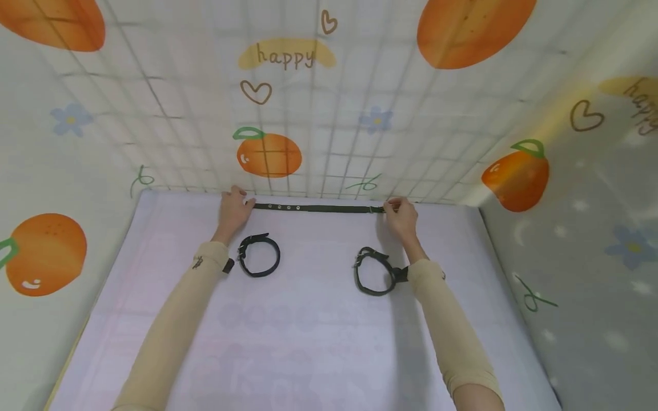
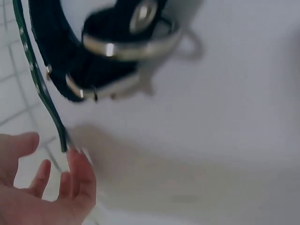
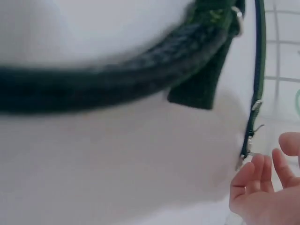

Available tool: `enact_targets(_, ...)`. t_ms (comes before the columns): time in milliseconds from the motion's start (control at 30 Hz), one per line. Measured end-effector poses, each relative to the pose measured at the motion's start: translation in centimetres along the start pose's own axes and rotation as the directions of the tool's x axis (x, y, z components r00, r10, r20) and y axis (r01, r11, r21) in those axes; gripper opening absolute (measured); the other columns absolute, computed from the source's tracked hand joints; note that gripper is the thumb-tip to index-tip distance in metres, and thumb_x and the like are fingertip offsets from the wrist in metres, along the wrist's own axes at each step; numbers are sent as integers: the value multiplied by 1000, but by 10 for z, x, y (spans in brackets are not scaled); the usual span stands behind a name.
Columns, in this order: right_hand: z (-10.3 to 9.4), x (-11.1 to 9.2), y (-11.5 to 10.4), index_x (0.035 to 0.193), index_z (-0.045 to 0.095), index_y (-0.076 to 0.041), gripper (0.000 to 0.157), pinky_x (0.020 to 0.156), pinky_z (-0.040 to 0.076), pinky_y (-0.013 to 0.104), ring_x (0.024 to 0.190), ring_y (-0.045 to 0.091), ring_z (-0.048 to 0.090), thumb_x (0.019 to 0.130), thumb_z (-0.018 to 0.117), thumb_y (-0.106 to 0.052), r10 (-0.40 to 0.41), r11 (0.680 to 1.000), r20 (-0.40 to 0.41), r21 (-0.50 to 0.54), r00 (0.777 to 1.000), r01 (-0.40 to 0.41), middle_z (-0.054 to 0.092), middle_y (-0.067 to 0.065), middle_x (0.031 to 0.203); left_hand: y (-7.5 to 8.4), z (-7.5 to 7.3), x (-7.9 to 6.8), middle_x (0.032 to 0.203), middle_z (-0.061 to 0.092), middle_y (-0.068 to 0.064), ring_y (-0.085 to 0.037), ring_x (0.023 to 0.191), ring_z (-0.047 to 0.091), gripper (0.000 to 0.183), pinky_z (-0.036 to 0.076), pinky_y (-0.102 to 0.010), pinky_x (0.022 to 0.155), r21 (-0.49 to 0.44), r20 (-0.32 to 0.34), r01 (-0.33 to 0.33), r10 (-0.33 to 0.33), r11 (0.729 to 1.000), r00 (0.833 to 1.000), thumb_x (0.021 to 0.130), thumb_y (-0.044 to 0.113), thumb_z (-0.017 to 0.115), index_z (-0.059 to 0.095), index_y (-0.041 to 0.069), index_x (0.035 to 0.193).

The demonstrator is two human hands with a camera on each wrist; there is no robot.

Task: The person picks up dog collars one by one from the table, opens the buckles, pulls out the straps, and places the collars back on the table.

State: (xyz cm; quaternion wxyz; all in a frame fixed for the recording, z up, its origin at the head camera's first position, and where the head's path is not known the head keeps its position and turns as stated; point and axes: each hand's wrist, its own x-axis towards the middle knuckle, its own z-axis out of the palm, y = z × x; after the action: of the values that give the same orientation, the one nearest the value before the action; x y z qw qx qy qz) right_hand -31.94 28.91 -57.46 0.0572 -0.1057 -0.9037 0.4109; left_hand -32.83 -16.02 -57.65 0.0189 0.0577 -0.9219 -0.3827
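Observation:
A dark green collar (image 1: 336, 209) with metal eyelets lies stretched straight along the table's far edge. My left hand (image 1: 235, 212) is at its eyelet end; in the left wrist view, the fingertips of the left hand (image 2: 70, 187) touch the tip while the thumb stands apart. At the buckle end is my right hand (image 1: 403, 218). In the right wrist view, the fingers of the right hand (image 3: 262, 187) are against the buckle (image 3: 248, 140), with the thumb spread away. Two more dark collars, the left one (image 1: 259, 275) and the right one (image 1: 373, 293), lie buckled into rings nearer me.
The pale table (image 1: 308, 354) meets an upright sheet (image 1: 319, 114) printed with oranges and hearts, with a grid showing through, right behind the straight collar. A grey patterned wall (image 1: 591, 274) borders the right side. Each ring collar lies close to a forearm.

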Motion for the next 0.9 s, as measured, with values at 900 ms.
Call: enact_targets(900, 11, -95, -1, 127, 67, -4, 25, 89, 61, 45, 109, 34, 72, 111, 61, -22, -192, 977, 164, -62, 968, 204, 72, 19, 120, 100, 96, -118, 130, 72, -18, -36, 109, 77, 25, 65, -39, 87, -416, 175, -103, 190, 903, 966, 110, 22, 63, 66, 7, 131)
